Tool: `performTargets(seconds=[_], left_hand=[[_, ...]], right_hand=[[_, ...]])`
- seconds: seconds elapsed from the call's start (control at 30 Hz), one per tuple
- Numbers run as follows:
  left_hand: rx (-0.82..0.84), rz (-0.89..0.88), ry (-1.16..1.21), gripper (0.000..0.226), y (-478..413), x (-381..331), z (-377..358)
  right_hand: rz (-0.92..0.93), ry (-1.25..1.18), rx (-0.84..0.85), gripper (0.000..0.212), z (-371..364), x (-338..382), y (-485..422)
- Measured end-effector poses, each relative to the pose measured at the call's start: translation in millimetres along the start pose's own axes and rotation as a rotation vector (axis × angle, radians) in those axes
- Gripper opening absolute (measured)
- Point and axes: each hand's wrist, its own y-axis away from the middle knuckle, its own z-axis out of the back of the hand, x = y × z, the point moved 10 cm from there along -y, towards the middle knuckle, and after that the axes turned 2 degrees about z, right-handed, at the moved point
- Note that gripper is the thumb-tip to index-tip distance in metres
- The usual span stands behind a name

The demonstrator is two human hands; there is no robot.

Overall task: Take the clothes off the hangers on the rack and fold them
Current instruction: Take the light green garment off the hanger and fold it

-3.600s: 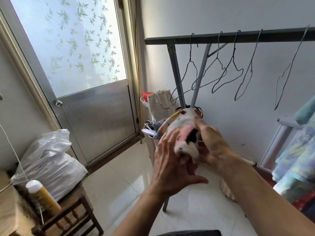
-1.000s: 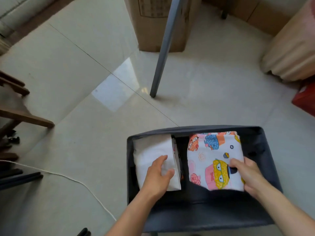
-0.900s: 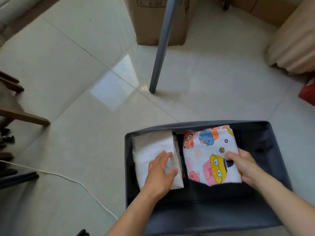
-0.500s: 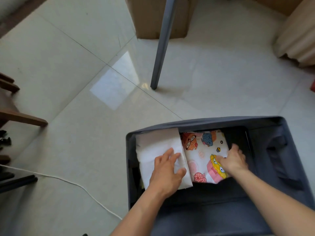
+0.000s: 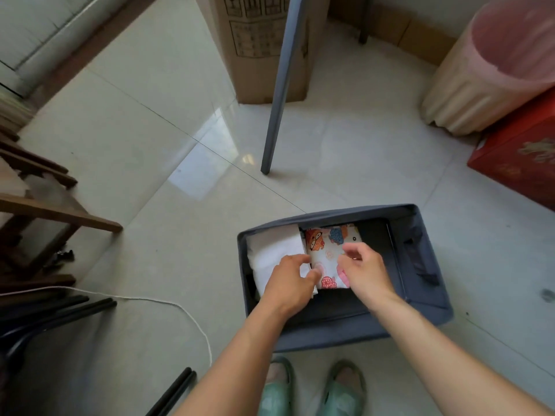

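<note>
Your left hand [image 5: 288,280] curls its fingers over the right edge of the white cloth [image 5: 270,250], at the left side of the grey bin [image 5: 336,331]. Your right hand [image 5: 365,273] is nearer the cartoon cloth [image 5: 326,250], right over it, fingers bent. You cannot tell if they pinch it. That cloth lies long from the bin's near edge to its far edge. Two folded cloths, one bin.

Bare left forearm [image 5: 240,349] and right forearm [image 5: 435,340], bare left hand [image 5: 288,280], bare right hand [image 5: 365,271], pale mint-green open-toed slippers [image 5: 274,397] on both feet, toes showing
</note>
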Motion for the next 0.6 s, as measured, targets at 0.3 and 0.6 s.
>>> performTargets(seconds=[0.3, 0.6], left_hand=[[-0.041, -0.09, 0.29, 0.037, 140.7, -116.1, 70.6], [0.005, -0.351, 0.39, 0.029, 293.8, -258.6, 140.6]], right_hand=[[0.199, -0.314, -0.1, 0.02, 75.6, 163.0, 142.5], [0.416, -0.373, -0.187, 0.016, 179.9, 310.6, 292.9]])
